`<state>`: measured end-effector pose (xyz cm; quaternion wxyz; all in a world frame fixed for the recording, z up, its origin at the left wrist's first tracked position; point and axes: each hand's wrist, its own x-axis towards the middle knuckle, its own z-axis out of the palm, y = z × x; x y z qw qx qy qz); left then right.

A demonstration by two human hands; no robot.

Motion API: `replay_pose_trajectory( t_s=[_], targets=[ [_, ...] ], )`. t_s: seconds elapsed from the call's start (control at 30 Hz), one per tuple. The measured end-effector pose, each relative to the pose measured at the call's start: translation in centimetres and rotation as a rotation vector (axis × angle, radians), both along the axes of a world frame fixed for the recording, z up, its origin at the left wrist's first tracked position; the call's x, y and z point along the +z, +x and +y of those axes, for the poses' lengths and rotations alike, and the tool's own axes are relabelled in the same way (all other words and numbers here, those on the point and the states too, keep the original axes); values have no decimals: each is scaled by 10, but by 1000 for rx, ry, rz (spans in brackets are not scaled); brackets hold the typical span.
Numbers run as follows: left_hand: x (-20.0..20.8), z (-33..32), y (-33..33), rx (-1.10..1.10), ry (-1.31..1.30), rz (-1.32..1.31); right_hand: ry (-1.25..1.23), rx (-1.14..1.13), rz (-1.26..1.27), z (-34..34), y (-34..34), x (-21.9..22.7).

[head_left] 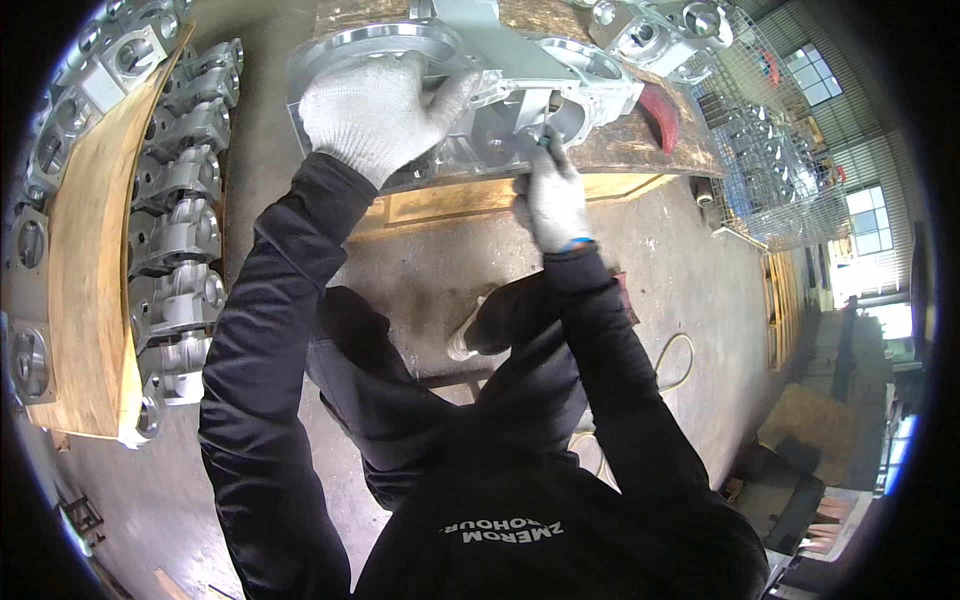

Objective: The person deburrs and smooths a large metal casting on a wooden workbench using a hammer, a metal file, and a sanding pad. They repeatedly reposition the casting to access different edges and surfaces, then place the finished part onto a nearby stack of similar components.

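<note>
The person stands bent over a wooden bench (620, 150) and works with both hands in white knitted gloves. The left hand (375, 115) lies flat and wide on top of a big grey metal casting (500, 80), the fingers spread over its round flange and the thumb stretched toward the middle of the part. It presses on the casting more than it grips it. The casting rests on the bench, directly under these fingers, and it reaches past them to the right, where a second round opening shows.

The right hand (552, 195) is at the near edge of the same casting, just below it. Its fingers are curled closed around a small thin tool (545, 140), of which only the tip shows above the glove, touching the casting. What kind of tool it is, I cannot tell.

Far to the left of the left fingers, rows of smaller grey castings (180, 200) stand beside a curved plywood board (85, 290). Beyond the right fingers, more castings (660, 30) lie on the bench, and farther away stands a wire mesh cage (770, 170). A red object (660, 115) lies near the bench edge.
</note>
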<state>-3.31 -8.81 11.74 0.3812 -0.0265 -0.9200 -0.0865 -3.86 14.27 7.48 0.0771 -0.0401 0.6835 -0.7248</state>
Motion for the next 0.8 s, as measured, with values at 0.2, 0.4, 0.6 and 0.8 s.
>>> replay_pose_trajectory(
  t_s=[0.2,0.4,0.6,0.8],
  targets=[
    [-3,-1,-2,13,-10,12,76,-54,-76,3,5,-6],
    [-3,-1,-1,9,6,-57,-5,-94,-299,15,19,25],
    [1,-2,1,-5,-7,-72,819,90,822,24,-15,5],
    [4,1,3,14,-21,-117,195,16,-89,22,3,13]
  ],
)
